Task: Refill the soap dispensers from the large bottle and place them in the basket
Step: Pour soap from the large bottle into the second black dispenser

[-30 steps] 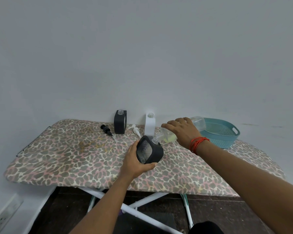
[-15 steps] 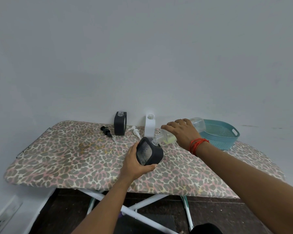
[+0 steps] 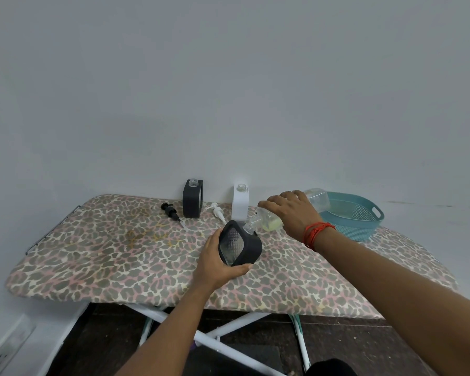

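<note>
My left hand (image 3: 215, 263) grips a black square soap dispenser (image 3: 239, 246), tilted, just above the board. My right hand (image 3: 293, 213) holds the clear large bottle (image 3: 266, 219) tipped on its side, its neck at the dispenser's opening; pale yellow liquid lies in its lower part. A second black dispenser (image 3: 192, 198) and a white dispenser (image 3: 240, 203) stand uncapped at the back by the wall. A black pump (image 3: 171, 211) and a white pump (image 3: 217, 211) lie loose near them. The teal basket (image 3: 364, 221) sits at the right, behind my right wrist.
All of this rests on an ironing board with a leopard-print cover (image 3: 120, 253), pushed against a plain wall. White folding legs (image 3: 223, 332) and a dark floor show below its front edge. A wall socket (image 3: 3, 354) is at the lower left.
The bottle and the held dispenser have stayed joined at the neck; both hands shifted only slightly, with the dispenser tilted a little more.
</note>
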{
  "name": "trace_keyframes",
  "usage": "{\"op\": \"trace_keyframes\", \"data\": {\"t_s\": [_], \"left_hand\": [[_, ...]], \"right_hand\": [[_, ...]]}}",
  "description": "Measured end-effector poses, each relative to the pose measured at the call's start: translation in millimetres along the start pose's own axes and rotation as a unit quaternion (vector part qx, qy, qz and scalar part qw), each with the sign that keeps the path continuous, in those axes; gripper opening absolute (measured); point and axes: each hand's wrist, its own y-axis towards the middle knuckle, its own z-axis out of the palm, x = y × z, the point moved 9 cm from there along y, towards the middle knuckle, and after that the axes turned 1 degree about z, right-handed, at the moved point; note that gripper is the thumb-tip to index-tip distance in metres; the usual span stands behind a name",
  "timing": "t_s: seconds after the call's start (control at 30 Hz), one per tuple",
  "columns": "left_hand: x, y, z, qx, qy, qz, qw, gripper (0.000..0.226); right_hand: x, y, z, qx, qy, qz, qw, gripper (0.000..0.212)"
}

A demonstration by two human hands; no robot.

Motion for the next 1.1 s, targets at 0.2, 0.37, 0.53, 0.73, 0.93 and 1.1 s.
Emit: {"op": "trace_keyframes", "data": {"t_s": [0.2,0.37,0.53,0.73,0.93,1.1], "left_hand": [[-0.2,0.1,0.2,0.002,-0.001,-0.002,1.0,0.133],[2.9,0.9,0.9,0.003,0.006,-0.007,1.0,0.136],[2.0,0.7,1.0,0.004,0.004,-0.005,1.0,0.135],[-1.9,0.8,0.3,0.001,0.0,0.006,1.0,0.13],[-2.1,0.4,-0.1,-0.001,-0.004,0.005,1.0,0.132],[-3.0,0.1,-0.3,-0.004,-0.006,0.007,1.0,0.13]], "right_hand": [[0.4,0.7,-0.1,-0.003,-0.001,0.0,1.0,0.081],[-0.5,0.5,1.9,0.0,0.002,0.002,1.0,0.081],[-0.3,0.0,0.6,0.001,0.004,0.003,1.0,0.082],[-0.2,0.9,1.0,0.001,0.002,0.002,1.0,0.082],[0.5,0.1,0.0,-0.002,-0.003,0.001,1.0,0.082],[0.3,0.2,0.9,-0.002,-0.006,0.002,1.0,0.082]]}}
